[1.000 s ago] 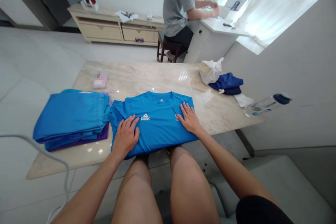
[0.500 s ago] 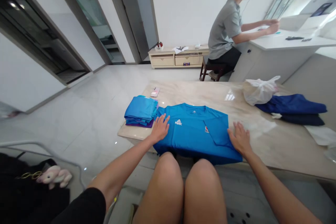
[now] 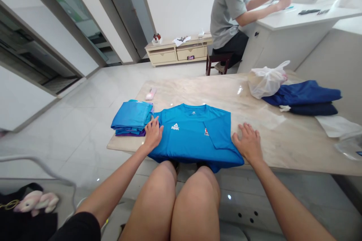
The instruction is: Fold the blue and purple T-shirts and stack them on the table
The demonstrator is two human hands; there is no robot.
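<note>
The left hand's fingers (image 3: pixel 155 125) are spreading loosely, pinching nothing, and are pressing on the near left part of a blue PEAK T-shirt (image 3: pixel 192 130). The right hand's fingers (image 3: pixel 245 131) are also spreading and not pinching anything, and are resting on a marble tabletop (image 3: pixel 283 154) just beside the shirt's right edge. The main change is at the right: that hand has moved off the shirt and onto the bare marble, leaving the left hand as the only hand in contact. The shirt is lying flat, front up, at the near edge of the table, directly ahead of the person's knees, with a section folded over along its right side. A stack of folded blue garments (image 3: pixel 131 117) is sitting at the shirt's 9 o'clock, almost touching the left hand. A white plastic bag (image 3: pixel 267 81) and folded navy garments (image 3: pixel 302 93) are lying at its 2 o'clock. A co-worker (image 3: pixel 229 11) is working at a white desk (image 3: pixel 291 37) towards 1 o'clock.
</note>
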